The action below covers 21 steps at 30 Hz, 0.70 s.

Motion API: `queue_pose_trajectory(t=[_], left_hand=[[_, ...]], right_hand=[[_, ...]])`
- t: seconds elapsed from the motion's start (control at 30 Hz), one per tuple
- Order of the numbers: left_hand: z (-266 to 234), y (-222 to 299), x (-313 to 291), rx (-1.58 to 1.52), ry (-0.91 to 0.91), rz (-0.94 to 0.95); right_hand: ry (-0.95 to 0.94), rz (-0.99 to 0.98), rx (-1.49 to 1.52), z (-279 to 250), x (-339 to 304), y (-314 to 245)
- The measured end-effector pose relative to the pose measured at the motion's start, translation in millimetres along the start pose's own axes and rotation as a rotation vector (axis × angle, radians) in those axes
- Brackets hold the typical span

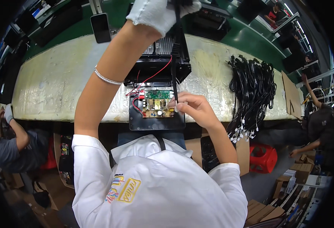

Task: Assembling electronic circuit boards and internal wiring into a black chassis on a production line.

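My left hand (155, 15), in a white glove, is raised at the top edge and closed around a black cable (175, 72). The cable hangs down past a ribbed strain relief. At its lower end my bare right hand (197, 108) pinches the cable by its small white connector, beside the right edge of a circuit board (157, 104). Red wires run from the board's left side to an open black housing (151, 66) with metal heatsink fins. Under the board lies a black panel (157, 124), at the table's near edge.
A thick bundle of black cables (252, 83) with white connectors droops over the near edge on the right. A phone (100, 28) stands on the far left side. Cardboard (290, 95) lies at the right end. Co-workers sit at both sides, with a red stool (263, 157) on the right.
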<state>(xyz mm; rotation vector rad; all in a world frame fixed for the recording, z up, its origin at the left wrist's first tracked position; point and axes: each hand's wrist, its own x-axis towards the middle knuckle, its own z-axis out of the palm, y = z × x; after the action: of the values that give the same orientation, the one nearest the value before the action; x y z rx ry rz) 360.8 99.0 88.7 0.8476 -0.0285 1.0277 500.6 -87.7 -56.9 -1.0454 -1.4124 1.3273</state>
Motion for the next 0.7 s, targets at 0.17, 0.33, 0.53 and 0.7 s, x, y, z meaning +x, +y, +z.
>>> queue_pose_trajectory(t=[0.17,0.33,0.53,0.7], left_hand=[[4,-23,-25,-0.034,-0.185,-0.064],[5,-33,-41,0.024,-0.174,-0.151],[4,-29,-44,0.126,-0.160,-0.149],[5,-35,-54,0.226,-0.162,-0.108]], right_hand=[[0.269,-0.091,-0.611,0,12,18],[0.391,-0.075,-0.581,8,14,47],[0.452,-0.099,-0.450,12,15,68],[0.453,-0.197,-0.665,12,6,67]])
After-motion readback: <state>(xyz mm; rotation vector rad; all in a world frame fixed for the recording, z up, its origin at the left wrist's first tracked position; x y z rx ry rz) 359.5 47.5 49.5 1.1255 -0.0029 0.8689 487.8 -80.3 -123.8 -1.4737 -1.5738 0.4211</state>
